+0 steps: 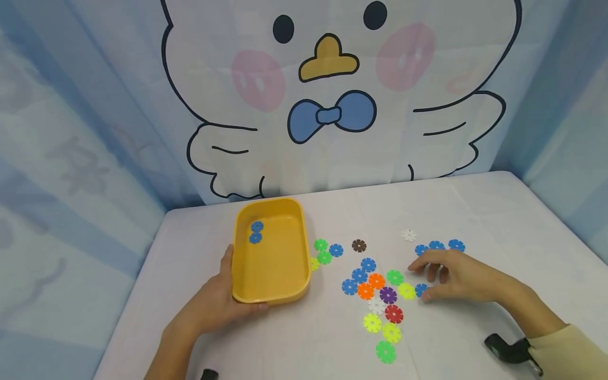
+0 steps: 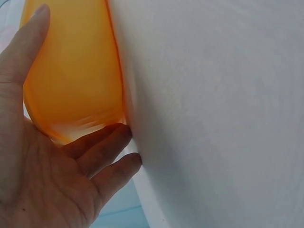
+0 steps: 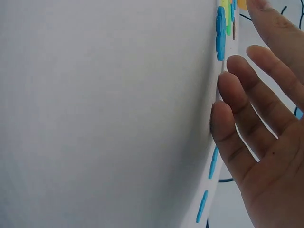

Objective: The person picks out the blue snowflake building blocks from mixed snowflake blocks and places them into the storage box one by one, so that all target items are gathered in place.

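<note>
The yellow tray (image 1: pixel 273 269) is toward the far left corner of the desk (image 1: pixel 499 216), two blue discs (image 1: pixel 256 227) lying in it; the left hand (image 1: pixel 212 306) grips its near left corner, thumb along the wall. The right hand (image 1: pixel 458 274) has a loosely open grip with nothing in it, thumb tip right by a blue disc (image 1: pixel 420 289), nearer the desk's right edge than its left; whether they touch, I cannot tell. Other coloured discs (image 1: pixel 388 291) lie between. For such thin pieces, pinching opposite rims with low fingertips probably works best, tray steadied.
</note>
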{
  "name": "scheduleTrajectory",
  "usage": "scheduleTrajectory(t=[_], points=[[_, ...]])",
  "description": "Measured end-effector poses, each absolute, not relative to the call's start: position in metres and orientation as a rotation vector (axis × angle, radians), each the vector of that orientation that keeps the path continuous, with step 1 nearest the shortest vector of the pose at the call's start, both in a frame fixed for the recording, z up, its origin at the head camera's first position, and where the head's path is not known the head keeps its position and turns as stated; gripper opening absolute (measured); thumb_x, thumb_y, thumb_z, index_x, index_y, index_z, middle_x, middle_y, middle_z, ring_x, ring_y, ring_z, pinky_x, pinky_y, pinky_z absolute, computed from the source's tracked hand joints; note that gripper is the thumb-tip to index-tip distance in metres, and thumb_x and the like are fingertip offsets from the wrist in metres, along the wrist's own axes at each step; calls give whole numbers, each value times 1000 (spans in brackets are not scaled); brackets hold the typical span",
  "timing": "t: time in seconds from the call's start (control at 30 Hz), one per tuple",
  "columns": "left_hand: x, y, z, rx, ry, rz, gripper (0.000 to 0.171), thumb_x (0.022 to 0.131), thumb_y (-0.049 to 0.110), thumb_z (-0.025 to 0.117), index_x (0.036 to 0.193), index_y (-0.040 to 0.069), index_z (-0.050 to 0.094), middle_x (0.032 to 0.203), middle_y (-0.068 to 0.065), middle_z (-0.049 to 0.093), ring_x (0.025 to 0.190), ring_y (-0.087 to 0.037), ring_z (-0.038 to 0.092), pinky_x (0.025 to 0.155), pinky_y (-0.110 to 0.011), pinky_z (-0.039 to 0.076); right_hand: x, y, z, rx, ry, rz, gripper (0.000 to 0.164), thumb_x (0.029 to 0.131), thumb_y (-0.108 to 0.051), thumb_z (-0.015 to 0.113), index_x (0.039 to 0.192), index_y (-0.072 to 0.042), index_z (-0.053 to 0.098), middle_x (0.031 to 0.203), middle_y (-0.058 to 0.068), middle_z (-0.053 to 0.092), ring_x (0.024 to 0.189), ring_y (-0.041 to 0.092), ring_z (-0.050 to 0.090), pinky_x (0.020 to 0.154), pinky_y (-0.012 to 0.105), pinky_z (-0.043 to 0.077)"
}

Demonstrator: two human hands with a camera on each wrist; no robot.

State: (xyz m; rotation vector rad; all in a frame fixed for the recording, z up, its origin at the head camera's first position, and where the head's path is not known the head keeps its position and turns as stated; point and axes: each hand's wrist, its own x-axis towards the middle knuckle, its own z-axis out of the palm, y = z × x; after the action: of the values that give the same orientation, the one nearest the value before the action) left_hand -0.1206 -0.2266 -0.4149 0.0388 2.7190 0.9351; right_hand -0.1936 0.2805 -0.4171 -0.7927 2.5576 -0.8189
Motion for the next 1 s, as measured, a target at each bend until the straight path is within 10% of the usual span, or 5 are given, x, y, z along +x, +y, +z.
scheduleTrajectory(t=[1.0], points=[[-119, -227, -414, 41, 2719, 958, 149, 68, 74, 83, 163, 20, -18, 151, -19, 51, 120, -23, 60, 110, -59, 44, -187, 284, -419, -887, 2502, -861, 23, 85, -32, 85, 102, -27, 71, 94, -12, 63, 82, 8, 57, 72, 22, 54]])
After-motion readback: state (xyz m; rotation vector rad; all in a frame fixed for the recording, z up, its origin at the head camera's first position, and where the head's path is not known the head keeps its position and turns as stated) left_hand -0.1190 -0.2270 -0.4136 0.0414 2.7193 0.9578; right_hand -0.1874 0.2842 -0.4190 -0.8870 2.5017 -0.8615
